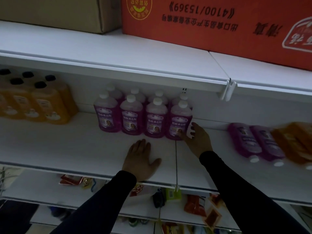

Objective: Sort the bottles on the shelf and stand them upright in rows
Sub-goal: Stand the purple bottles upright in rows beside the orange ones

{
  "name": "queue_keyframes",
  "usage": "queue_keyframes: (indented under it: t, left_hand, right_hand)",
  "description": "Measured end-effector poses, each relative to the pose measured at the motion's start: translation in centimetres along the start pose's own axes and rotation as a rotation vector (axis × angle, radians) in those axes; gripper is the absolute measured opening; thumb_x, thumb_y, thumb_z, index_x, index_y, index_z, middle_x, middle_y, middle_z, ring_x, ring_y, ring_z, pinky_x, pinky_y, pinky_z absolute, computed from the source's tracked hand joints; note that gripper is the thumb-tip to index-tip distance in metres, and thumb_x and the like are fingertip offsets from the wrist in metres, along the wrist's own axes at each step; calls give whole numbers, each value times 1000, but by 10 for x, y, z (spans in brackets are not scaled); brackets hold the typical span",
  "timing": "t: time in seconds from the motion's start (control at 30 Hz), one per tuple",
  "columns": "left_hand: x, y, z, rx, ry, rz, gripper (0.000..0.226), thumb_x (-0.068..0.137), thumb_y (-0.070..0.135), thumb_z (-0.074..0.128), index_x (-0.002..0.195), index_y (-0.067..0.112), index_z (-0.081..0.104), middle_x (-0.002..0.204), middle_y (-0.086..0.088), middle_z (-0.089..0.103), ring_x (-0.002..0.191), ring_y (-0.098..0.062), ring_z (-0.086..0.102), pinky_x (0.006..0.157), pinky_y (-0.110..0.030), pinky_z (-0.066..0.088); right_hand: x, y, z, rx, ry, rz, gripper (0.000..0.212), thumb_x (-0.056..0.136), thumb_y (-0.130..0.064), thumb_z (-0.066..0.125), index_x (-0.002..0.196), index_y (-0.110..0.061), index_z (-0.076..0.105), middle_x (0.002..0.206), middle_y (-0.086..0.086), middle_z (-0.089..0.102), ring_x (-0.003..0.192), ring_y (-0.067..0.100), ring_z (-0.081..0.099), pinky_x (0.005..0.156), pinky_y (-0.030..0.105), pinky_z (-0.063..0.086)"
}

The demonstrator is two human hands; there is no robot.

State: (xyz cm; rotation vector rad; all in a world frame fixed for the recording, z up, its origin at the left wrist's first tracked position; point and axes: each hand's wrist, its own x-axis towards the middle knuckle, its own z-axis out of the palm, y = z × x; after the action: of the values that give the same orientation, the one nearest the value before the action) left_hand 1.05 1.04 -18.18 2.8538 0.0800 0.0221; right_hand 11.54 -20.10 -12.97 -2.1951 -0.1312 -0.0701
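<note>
On the middle shelf, fingers first:
Right fingers: your right hand [197, 141] touches the base of the rightmost upright purple bottle [180, 122]; fingers spread, thumb against the label, whether they grip it you cannot tell.
Left fingers: your left hand [141, 159] lies flat on the shelf [67, 146], fingers straight, holding nothing.
Upright purple bottles: two rows, four in front, more behind, white caps up, just ahead of both hands.
Lying purple bottles: two [256, 142] on their sides at right, caps toward you, well apart from the rows.
Orange bottles, right: blurred, lying beside the purple pair [293, 141].
Orange bottles, left: upright group [38, 105], black caps.
Above: red carton [219, 27] and brown carton [55, 12] on the upper shelf.
</note>
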Motion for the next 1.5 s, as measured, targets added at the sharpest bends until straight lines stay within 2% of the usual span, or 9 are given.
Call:
queue_keyframes:
  t: [0.17, 0.27, 0.43, 0.6, 0.83, 1.0, 1.23, 1.4, 1.5]
  left_hand:
    - [4, 7, -13, -59, -15, 125, 83, 88, 69, 25, 152, 15, 21, 161, -6, 14, 147, -20, 11, 118, -31, 0]
    - [11, 22, -26, -128, 4, 250, 74, 94, 62, 34, 152, 17, 23, 160, -2, 17, 145, -17, 16, 114, -24, 0]
    - [22, 60, -43, -187, 29, 451, 67, 95, 55, 43, 149, 18, 31, 156, 0, 28, 141, -19, 25, 111, -21, 12]
    - [30, 95, -40, -227, -10, 495, 68, 95, 57, 42, 150, 20, 29, 159, 1, 22, 145, -16, 17, 114, -23, 6]
    - [31, 144, -28, -192, 69, 487, 65, 95, 54, 45, 148, 18, 35, 156, -1, 29, 142, -16, 24, 112, -21, 9]
    - [35, 189, -17, -196, 53, 339, 66, 96, 55, 43, 150, 20, 31, 157, 1, 27, 142, -13, 21, 113, -22, 10]
    - [32, 237, -3, -169, 78, 170, 63, 96, 48, 48, 149, 17, 34, 155, -3, 31, 142, -15, 25, 111, -18, 12]
    - [39, 252, -9, -135, 112, 178, 58, 91, 39, 60, 140, 13, 46, 142, -13, 46, 133, -26, 39, 106, -25, 26]
    - [44, 246, -9, -106, 0, 142, 71, 90, 48, 58, 148, 18, 33, 154, -8, 30, 142, -23, 26, 112, -27, 22]
  right_hand:
    - [-28, 9, -32, -153, 66, -12, 68, 85, -45, 67, 141, -11, 46, 141, 8, 49, 124, 20, 50, 107, 29, 37]
    - [-47, 17, -53, -279, 139, -38, 61, 88, -43, 64, 138, -12, 48, 141, 10, 48, 129, 22, 45, 102, 19, 28]
    - [-78, 35, -90, -413, 265, 11, 58, 88, -41, 65, 134, -8, 52, 139, 16, 48, 129, 28, 44, 103, 31, 34]
    - [-87, 65, -122, -485, 346, 100, 55, 88, -44, 63, 124, -2, 57, 124, 19, 57, 113, 32, 52, 88, 30, 40]
    - [-44, 97, -150, -661, 380, 231, 75, 82, -67, 54, 128, -9, 52, 123, 21, 54, 113, 36, 53, 90, 40, 43]
    - [-7, 121, -162, -769, 224, 215, 93, 76, -78, 43, 132, -4, 49, 131, 21, 46, 121, 37, 42, 99, 45, 36]
    - [3, 146, -174, -757, -4, -75, 79, 73, -71, 52, 126, -13, 52, 129, 13, 49, 123, 31, 38, 104, 41, 26]
    - [5, 153, -187, -533, -432, -240, 95, 73, -54, 74, 150, -22, 28, 144, 13, 31, 134, 30, 30, 111, 33, 24]
    - [0, 154, -189, -292, -562, -137, 92, 74, -63, 68, 150, -39, 22, 145, 8, 37, 135, 25, 35, 106, 30, 32]
